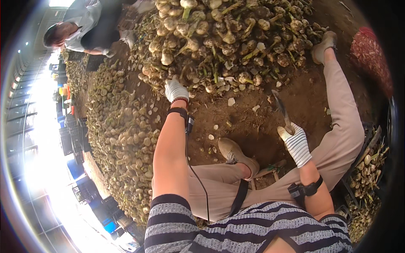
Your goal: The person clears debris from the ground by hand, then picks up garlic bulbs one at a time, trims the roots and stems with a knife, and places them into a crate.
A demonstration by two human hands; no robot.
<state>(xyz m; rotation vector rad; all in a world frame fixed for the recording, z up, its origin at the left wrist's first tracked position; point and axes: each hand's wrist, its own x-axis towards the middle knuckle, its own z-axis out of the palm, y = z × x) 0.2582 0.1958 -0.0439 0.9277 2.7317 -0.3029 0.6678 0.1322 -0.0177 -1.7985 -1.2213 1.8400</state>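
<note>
My left hand [175,90], in a white knit glove, reaches out to the near edge of a big heap of garlic bulbs [228,38] with stalks and touches the bulbs there; whether it grips one is hidden. My right hand [295,142], also gloved, is closed on the handle of a knife [280,109] whose blade points up and away over the bare soil. I sit on the ground with my legs spread, one shoe [236,154] near me and the other [324,45] by the heap.
A long bank of garlic [122,139] runs down my left. Another person [84,29] bends over the pile at the far left. A dark crate with garlic [367,173] stands at my right, and a red mesh sack [371,55] lies at the far right.
</note>
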